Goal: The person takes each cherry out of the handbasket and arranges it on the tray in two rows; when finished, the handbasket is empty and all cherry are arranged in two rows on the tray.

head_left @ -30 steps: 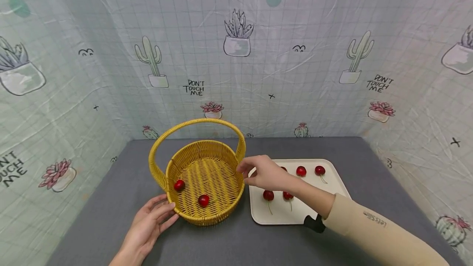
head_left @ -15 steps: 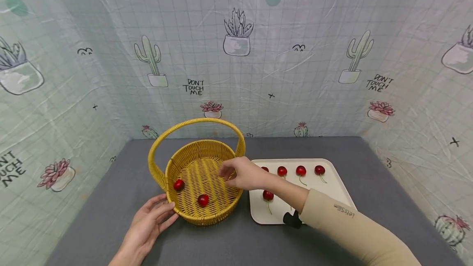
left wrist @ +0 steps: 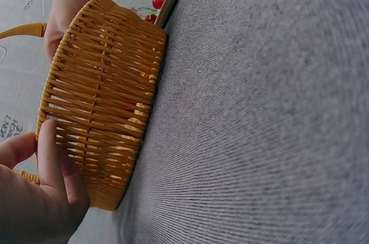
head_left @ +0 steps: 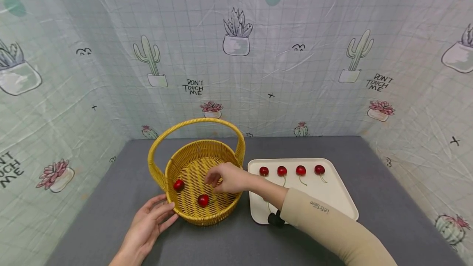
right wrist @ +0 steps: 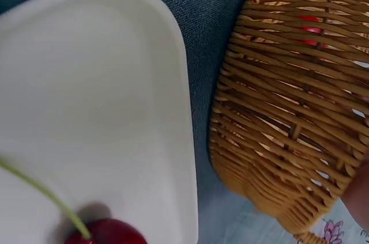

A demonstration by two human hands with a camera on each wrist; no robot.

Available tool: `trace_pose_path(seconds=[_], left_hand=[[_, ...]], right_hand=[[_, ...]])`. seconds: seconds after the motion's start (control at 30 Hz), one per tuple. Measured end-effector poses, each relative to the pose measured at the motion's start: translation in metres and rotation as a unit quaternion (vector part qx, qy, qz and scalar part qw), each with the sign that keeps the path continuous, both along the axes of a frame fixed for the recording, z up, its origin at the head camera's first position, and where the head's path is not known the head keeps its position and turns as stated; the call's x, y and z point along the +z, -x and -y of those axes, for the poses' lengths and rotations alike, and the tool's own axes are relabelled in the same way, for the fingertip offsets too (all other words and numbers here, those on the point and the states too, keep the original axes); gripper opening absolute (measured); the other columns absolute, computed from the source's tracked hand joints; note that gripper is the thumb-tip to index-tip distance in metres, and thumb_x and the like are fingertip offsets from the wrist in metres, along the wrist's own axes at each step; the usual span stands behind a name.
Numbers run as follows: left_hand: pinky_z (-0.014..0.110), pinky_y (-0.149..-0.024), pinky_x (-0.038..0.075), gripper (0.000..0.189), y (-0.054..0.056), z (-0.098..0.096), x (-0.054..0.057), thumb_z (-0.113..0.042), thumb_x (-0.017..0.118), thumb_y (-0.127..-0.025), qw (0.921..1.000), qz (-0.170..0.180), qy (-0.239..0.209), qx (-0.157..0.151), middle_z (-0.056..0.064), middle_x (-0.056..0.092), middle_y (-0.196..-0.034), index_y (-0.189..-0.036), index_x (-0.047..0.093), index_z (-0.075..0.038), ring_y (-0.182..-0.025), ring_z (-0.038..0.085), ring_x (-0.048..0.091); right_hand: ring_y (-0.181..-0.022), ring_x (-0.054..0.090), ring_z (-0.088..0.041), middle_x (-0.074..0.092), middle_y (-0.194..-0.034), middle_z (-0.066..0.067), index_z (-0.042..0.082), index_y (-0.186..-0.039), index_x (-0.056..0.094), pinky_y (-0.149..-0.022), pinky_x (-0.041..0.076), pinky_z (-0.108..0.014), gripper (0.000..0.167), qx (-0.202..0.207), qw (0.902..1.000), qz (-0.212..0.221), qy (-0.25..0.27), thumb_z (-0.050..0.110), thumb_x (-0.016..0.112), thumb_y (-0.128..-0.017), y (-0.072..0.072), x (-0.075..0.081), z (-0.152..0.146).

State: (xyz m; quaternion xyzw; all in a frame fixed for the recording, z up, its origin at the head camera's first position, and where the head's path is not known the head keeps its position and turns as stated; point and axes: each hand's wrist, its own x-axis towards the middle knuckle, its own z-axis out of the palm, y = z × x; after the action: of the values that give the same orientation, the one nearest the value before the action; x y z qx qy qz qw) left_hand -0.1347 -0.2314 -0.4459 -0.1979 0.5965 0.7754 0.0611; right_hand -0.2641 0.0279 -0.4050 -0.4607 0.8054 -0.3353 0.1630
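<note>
A yellow wicker basket [head_left: 196, 216] with a tall arched handle stands left of centre on the grey surface. Two red cherries lie inside it, one cherry [head_left: 179, 185] by the left wall and another cherry [head_left: 203, 200] near the front. My left hand [head_left: 148, 221] holds the basket's front left rim, fingers against the outer weave in the left wrist view. My right hand [head_left: 230, 177] reaches over the right rim, thumb and fingers bent together above the basket floor. I cannot tell whether anything is between those fingertips.
A white tray [head_left: 332, 200] stands to the right of the basket. Several stemmed cherries [head_left: 301, 170] line its back row; the right forearm covers part of its front. A cactus-print cloth [head_left: 273, 73] hangs behind and at both sides.
The right hand has moved left from the gap between tray and basket to above the basket's interior. The left hand and the basket have stayed put.
</note>
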Motion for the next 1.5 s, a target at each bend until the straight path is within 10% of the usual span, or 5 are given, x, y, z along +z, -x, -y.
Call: trace_pose_path(seconds=[0.33,0.97,1.5], left_hand=[[0.038,-0.094,0.059,0.060,0.001,0.000,0.001,-0.010,0.072,-0.098,1.0000,0.003,0.001,0.000,0.006,0.062,-0.121,-0.145,0.035,-0.006,-0.101,0.017,0.067],[0.039,-0.095,0.058,0.061,0.000,0.001,-0.001,-0.011,0.073,-0.097,1.0000,0.007,0.003,0.001,0.007,0.062,-0.121,-0.145,0.035,-0.006,-0.102,0.018,0.068],[0.038,-0.094,0.058,0.060,0.000,0.001,0.000,-0.009,0.072,-0.098,1.0000,0.004,-0.005,0.001,0.006,0.062,-0.122,-0.145,0.036,-0.007,-0.102,0.017,0.068]], right_hand=[[-0.102,0.069,-0.023,0.072,-0.113,-0.014,-0.001,-0.119,0.071,-0.084,0.054,-0.019,0.031,0.027,0.9995,-0.002,-0.018,-0.009,0.074,-0.089,0.004,-0.011,0.016],[-0.095,0.065,0.001,0.075,-0.104,0.004,0.007,-0.112,0.079,-0.083,0.051,-0.012,0.029,0.048,0.9974,-0.037,-0.039,-0.006,0.079,-0.086,0.000,-0.027,0.037],[-0.099,0.066,-0.007,0.072,-0.106,0.005,0.008,-0.119,0.075,-0.083,0.054,-0.019,0.029,-0.076,0.9964,0.028,0.025,0.011,0.081,-0.091,0.012,-0.009,0.020]])
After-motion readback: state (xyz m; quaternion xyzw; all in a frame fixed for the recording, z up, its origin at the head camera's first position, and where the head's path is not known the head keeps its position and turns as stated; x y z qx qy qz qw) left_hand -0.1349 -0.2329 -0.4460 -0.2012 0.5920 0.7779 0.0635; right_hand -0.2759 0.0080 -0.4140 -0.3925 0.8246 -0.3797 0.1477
